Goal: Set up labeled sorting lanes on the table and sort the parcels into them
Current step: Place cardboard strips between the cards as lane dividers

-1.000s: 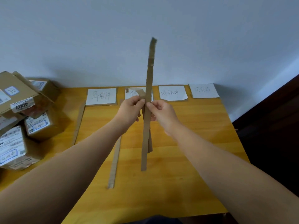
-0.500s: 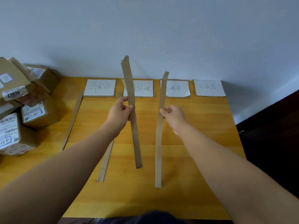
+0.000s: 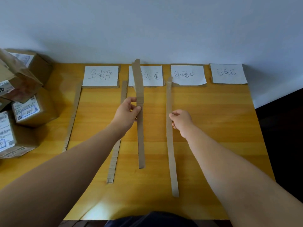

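My left hand (image 3: pixel 127 113) pinches a long cardboard strip (image 3: pixel 140 138) held above the table, its far end over the second label. My right hand (image 3: pixel 181 120) grips another cardboard strip (image 3: pixel 170 153) that runs front to back between the second label (image 3: pixel 151 76) and third label (image 3: pixel 188 74); I cannot tell if it touches the table. Two more strips lie flat: one (image 3: pixel 73 118) left of the first label (image 3: pixel 100 75), one (image 3: pixel 114 159) between the first and second labels. A fourth label (image 3: pixel 228 73) sits at the far right.
Several brown parcels (image 3: pixel 27 110) with white shipping stickers are stacked at the table's left edge. The yellow wooden table (image 3: pixel 213 120) ends against a pale wall at the back. Dark floor drops off beyond the right edge.
The two strips, held together upright a second ago, are now apart, one in each hand. The right strip has tipped down and lies lower, between the second and third labels.
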{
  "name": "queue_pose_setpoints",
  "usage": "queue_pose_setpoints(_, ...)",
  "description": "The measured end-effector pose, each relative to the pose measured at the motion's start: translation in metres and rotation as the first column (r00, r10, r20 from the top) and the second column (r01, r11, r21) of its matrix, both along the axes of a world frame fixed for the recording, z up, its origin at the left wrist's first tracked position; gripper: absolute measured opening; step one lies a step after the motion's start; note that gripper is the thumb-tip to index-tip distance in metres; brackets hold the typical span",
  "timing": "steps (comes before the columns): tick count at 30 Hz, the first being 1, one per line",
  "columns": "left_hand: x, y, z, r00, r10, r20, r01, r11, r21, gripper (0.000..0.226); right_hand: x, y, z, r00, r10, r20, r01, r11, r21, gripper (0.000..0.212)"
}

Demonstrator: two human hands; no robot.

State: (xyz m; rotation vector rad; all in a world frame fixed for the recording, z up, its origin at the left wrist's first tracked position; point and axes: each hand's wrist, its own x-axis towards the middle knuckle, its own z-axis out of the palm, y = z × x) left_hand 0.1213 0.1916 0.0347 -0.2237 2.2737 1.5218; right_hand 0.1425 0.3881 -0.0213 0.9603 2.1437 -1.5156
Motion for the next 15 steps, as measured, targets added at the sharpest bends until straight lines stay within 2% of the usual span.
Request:
queue_pose_setpoints(5, -0.008, -0.005, -0.002, 1.0, -0.014, 0.01, 0.014, 1.0, -0.009, 0.025, 0.0, 0.0, -0.014, 0.998, -0.014, 0.067, 0.011, 0.999, 0.041, 0.01)
queue_pose_setpoints(15, -0.007, -0.005, -0.01, 0.999, -0.037, 0.035, 0.038, 0.999, -0.003, 0.023, -0.007, -0.006, -0.013, 0.996, 0.08, 0.034, -0.085, 0.967, 0.242, 0.007)
